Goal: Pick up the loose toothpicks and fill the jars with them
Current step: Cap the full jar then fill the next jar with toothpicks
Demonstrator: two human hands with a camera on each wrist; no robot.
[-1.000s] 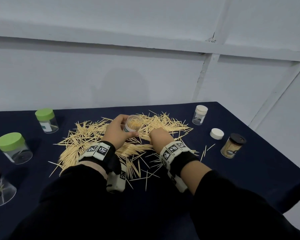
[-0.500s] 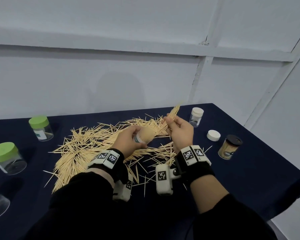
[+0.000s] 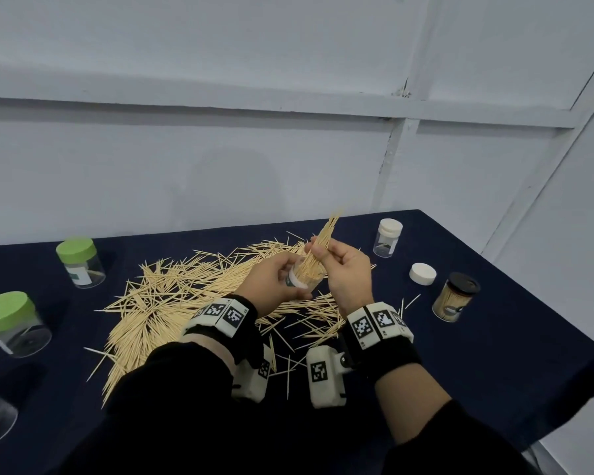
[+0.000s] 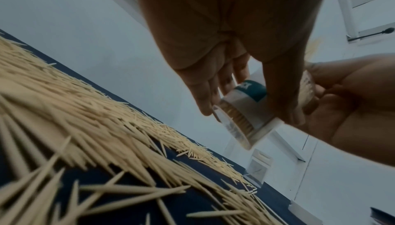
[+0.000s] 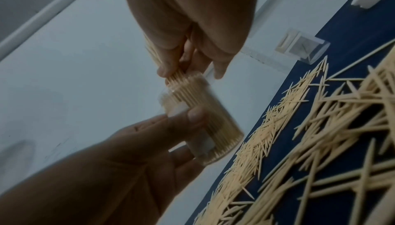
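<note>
Feeding a bundle into the hand-held jar, above the bench middle.

Left hand (image 3: 271,282) has its grip wrapped round the small clear jar (image 3: 304,277), tilted, mouth facing up and right, already packed nearly full. Right hand (image 3: 348,272) pinches a bundle of toothpicks (image 3: 324,240) between thumb and fingers; bundle's long axis runs from upper right down-left, lower tips at or just inside the jar mouth, roughly in line with the jar. The move turns on that: slide the bundle along its own axis into whatever gap is left. Could jam, little room. Loose toothpicks (image 3: 172,299) cover the bench (image 3: 494,371) under both hands, more toward the left edge. White cap (image 3: 422,273) sits near the right edge.
</note>
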